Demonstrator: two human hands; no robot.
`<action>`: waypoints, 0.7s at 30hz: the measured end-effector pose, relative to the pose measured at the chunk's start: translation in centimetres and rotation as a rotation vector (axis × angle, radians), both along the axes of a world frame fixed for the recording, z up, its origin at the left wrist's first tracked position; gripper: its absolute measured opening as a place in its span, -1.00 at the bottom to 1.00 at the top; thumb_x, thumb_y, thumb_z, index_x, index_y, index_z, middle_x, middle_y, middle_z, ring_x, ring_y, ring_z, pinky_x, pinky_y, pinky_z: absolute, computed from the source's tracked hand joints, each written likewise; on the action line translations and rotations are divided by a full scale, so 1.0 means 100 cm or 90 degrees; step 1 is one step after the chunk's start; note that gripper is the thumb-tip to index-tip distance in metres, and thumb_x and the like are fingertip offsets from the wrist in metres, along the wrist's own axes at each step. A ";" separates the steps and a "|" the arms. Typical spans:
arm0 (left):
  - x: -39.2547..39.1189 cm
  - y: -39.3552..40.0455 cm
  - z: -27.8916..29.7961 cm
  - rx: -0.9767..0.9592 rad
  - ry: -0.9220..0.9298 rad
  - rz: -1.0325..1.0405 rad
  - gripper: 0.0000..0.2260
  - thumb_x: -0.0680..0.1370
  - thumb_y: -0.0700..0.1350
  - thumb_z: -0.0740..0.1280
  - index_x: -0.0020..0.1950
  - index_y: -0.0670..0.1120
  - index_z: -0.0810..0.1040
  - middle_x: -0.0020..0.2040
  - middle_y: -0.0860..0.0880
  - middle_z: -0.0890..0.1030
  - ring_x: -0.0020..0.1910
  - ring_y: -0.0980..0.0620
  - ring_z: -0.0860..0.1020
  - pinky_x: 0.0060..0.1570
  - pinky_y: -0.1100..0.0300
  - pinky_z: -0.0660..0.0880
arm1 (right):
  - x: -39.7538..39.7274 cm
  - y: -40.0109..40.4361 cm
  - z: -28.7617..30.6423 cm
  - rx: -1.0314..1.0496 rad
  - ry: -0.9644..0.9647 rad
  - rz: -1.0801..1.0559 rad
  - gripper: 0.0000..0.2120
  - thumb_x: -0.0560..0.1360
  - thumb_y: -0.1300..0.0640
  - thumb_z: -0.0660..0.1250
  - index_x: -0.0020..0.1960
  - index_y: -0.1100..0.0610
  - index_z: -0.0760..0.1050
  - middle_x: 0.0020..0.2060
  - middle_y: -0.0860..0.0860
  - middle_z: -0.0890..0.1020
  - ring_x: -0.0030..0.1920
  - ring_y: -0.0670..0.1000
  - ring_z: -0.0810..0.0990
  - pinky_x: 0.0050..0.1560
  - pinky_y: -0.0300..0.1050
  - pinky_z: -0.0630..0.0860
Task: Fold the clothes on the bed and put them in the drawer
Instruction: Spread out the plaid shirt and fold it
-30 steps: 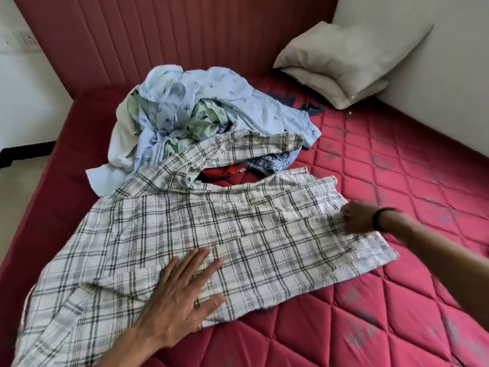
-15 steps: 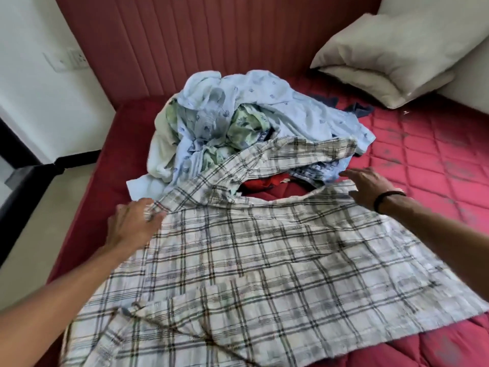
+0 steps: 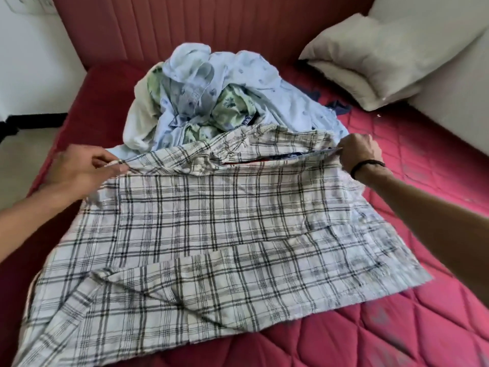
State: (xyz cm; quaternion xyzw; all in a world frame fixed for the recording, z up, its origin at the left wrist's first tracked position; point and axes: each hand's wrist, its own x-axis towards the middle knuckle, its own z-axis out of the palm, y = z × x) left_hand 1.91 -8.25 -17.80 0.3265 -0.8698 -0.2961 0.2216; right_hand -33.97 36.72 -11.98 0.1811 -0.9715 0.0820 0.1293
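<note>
A white shirt with a dark plaid pattern [image 3: 211,229] lies spread across the red quilted mattress [image 3: 412,327]. My left hand [image 3: 79,173] pinches its far left shoulder edge. My right hand [image 3: 357,154], with a black band on the wrist, grips the far right shoulder edge, lifting it slightly. One sleeve is folded over the shirt's near left part. Behind the shirt sits a heap of unfolded clothes [image 3: 217,94]: light blue printed fabric, a green printed piece and something cream. No drawer is in view.
Two beige pillows [image 3: 375,56] lean in the far right corner against the wall. A padded red headboard [image 3: 185,27] runs along the back. The floor [image 3: 23,144] lies beyond the bed's left edge. A dark garment [image 3: 338,105] peeks out behind the heap.
Both hands moved from the shirt's body up to its far shoulder edges and took hold of them. The camera came closer to the shirt.
</note>
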 end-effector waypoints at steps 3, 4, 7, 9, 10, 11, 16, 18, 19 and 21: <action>0.040 -0.064 -0.029 -0.045 -0.063 -0.038 -0.85 0.38 0.21 0.60 -0.13 0.30 0.68 -0.29 0.06 0.68 -0.36 0.10 0.58 -0.36 0.12 0.45 | 0.023 0.042 0.016 -0.037 -0.023 0.018 -0.79 0.41 0.33 0.33 -0.07 0.22 0.72 -0.13 0.34 0.69 -0.06 0.38 0.66 -0.06 0.14 0.61; 0.064 -0.060 -0.028 -0.061 -0.047 -0.081 -0.84 0.36 0.27 0.59 -0.18 0.30 0.68 -0.32 -0.02 0.65 -0.41 0.03 0.54 -0.41 0.08 0.40 | 0.036 0.064 0.016 -0.026 -0.036 0.011 -0.79 0.41 0.33 0.33 -0.09 0.21 0.72 -0.14 0.32 0.70 -0.07 0.36 0.66 -0.06 0.13 0.61; 0.109 0.037 0.008 -0.013 -0.132 -0.195 -0.81 0.39 0.22 0.58 -0.19 0.18 0.67 -0.36 0.04 0.63 -0.44 0.01 0.55 -0.40 0.04 0.43 | 0.077 0.122 -0.007 -0.004 -0.050 0.015 -0.82 0.40 0.33 0.34 -0.29 0.13 0.65 -0.21 0.23 0.70 -0.14 0.31 0.66 -0.11 0.10 0.62; 0.152 0.094 -0.003 -0.015 -0.168 -0.204 -0.79 0.40 0.27 0.55 -0.11 0.20 0.68 -0.37 0.13 0.62 -0.42 0.05 0.58 -0.40 0.06 0.46 | 0.103 0.157 -0.038 0.023 -0.106 0.001 -0.78 0.38 0.24 0.27 -0.44 0.08 0.43 -0.32 0.22 0.64 -0.23 0.31 0.65 -0.20 0.09 0.58; 0.174 0.094 -0.021 -0.046 -0.178 -0.214 -0.65 0.34 0.39 0.53 -0.04 0.22 0.68 -0.37 0.16 0.60 -0.53 0.10 0.49 -0.47 0.05 0.41 | 0.118 0.171 -0.050 0.024 -0.134 -0.005 -0.78 0.35 0.19 0.24 -0.45 0.03 0.39 -0.35 0.20 0.63 -0.25 0.29 0.65 -0.24 0.05 0.55; 0.196 0.073 -0.061 -0.026 -0.153 -0.187 -0.51 0.26 0.45 0.53 0.07 0.24 0.66 -0.48 -0.02 0.53 -0.66 0.15 0.34 -0.50 0.04 0.39 | 0.130 0.183 -0.063 0.011 -0.153 -0.011 -0.78 0.34 0.19 0.25 -0.45 -0.01 0.42 -0.34 0.17 0.64 -0.24 0.27 0.66 -0.26 -0.02 0.50; 0.222 0.107 -0.108 -0.110 -0.084 -0.199 -0.56 0.38 -0.11 0.64 0.22 0.04 0.65 0.01 0.38 0.58 -0.06 0.22 0.59 -0.10 0.25 0.49 | 0.179 0.210 -0.090 -0.062 -0.140 -0.004 -0.82 0.36 0.37 0.41 -0.26 0.10 0.61 -0.19 0.13 0.72 -0.10 0.24 0.69 -0.17 -0.02 0.53; 0.217 0.160 -0.049 -0.084 -0.099 -0.185 -0.79 0.43 -0.04 0.55 0.00 0.17 0.63 -0.09 0.23 0.65 -0.17 0.23 0.63 -0.14 0.27 0.48 | 0.184 0.214 -0.096 -0.075 -0.121 0.003 -0.86 0.36 0.38 0.42 -0.21 0.16 0.65 -0.15 0.14 0.73 -0.05 0.25 0.69 -0.09 0.09 0.61; 0.215 0.168 -0.044 -0.099 -0.098 -0.181 -0.80 0.40 -0.01 0.54 -0.03 0.18 0.62 -0.11 0.21 0.65 -0.17 0.25 0.63 -0.15 0.30 0.48 | 0.185 0.213 -0.100 -0.064 -0.135 0.000 -0.86 0.37 0.37 0.42 -0.20 0.15 0.66 -0.14 0.14 0.73 -0.04 0.25 0.69 -0.08 0.09 0.61; 0.214 0.181 -0.035 -0.071 -0.108 -0.187 -0.77 0.36 -0.02 0.57 -0.04 0.13 0.64 -0.13 0.22 0.66 -0.15 0.33 0.61 -0.14 0.40 0.45 | 0.187 0.213 -0.104 -0.018 -0.185 -0.025 -0.85 0.37 0.32 0.42 -0.16 0.11 0.67 -0.11 0.16 0.72 0.00 0.27 0.68 -0.08 0.06 0.59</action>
